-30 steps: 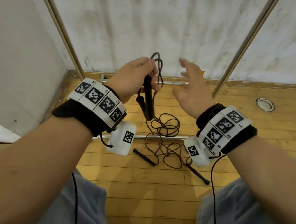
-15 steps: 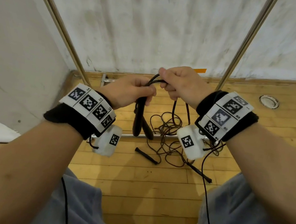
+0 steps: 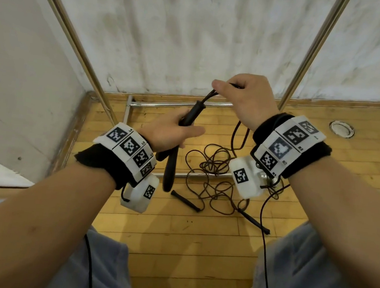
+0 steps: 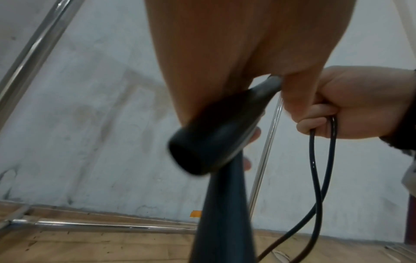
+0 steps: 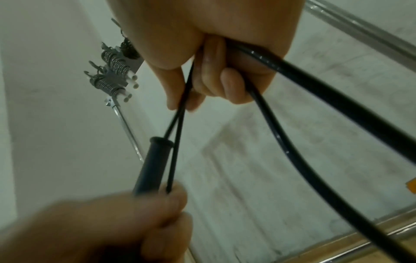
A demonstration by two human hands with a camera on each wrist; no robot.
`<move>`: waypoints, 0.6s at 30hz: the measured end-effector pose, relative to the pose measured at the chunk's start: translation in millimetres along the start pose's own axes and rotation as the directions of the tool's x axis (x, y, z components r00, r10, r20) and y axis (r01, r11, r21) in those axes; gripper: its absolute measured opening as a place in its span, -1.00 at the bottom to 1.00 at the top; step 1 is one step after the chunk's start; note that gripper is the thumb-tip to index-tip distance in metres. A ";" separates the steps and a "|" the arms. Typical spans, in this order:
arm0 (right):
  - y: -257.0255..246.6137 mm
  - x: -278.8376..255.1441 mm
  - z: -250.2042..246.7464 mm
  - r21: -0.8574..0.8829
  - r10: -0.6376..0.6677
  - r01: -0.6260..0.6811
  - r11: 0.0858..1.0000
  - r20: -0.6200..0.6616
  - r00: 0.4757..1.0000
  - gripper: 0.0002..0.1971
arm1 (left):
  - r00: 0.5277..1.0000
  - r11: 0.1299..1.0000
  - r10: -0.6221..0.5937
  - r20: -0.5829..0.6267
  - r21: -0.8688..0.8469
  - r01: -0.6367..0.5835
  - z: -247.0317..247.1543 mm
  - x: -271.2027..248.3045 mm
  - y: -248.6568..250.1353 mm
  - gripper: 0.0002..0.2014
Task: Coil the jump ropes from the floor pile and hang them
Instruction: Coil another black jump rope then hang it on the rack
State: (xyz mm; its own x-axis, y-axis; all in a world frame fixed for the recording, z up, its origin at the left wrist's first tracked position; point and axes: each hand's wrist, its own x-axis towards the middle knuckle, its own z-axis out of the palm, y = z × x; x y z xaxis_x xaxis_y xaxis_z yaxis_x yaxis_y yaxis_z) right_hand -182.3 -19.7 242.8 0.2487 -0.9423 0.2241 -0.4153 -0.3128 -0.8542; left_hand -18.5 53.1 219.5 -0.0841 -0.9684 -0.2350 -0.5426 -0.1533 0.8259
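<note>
My left hand (image 3: pixel 171 131) grips the two black handles (image 3: pixel 188 119) of one jump rope; their lower ends hang below my palm (image 4: pixel 211 138). My right hand (image 3: pixel 243 95) is higher and to the right, fingers curled round the rope's black cord (image 5: pixel 281 71). Short strands run from that fist down to the handle top (image 5: pixel 157 153), and a loop (image 4: pixel 321 169) hangs under it. On the wooden floor lies a tangled brown rope (image 3: pixel 213 178) with two thin black handles (image 3: pixel 185 200).
A metal rack stands before me: two slanted uprights (image 3: pixel 309 53), (image 3: pixel 73 31) and low floor bars (image 3: pixel 179 106). White walls meet in a corner at left. Spring-like hooks (image 5: pixel 112 71) show high in the right wrist view. A round floor fitting (image 3: pixel 342 128) sits far right.
My right hand went from open to gripping the cord near my left hand, then rose and pulled away to the right. My left hand dropped lower and tilted the handles.
</note>
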 end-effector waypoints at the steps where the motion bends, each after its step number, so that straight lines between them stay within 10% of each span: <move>1: 1.7 2.7 -4.3 -0.008 0.010 -0.010 1.000 0.016 1.000 -0.76 | 1.000 0.999 0.001 -0.013 0.040 0.000 0.0 0.9 -1.0 -0.83; 18: -1.1 -6.5 0.9 -0.061 0.082 -0.061 0.996 0.455 0.887 -0.77 | 0.959 0.965 0.209 -0.193 0.198 -0.170 -12.5 5.4 -5.3 -0.75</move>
State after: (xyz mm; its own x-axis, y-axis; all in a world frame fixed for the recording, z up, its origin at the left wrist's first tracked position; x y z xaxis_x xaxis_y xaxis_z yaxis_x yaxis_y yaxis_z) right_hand -182.6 -13.2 241.9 0.5844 -0.8071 -0.0842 -0.4820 -0.2618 -0.8361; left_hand -5.6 46.2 220.3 -0.0329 -0.9984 0.0459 -0.6751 0.0561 0.7356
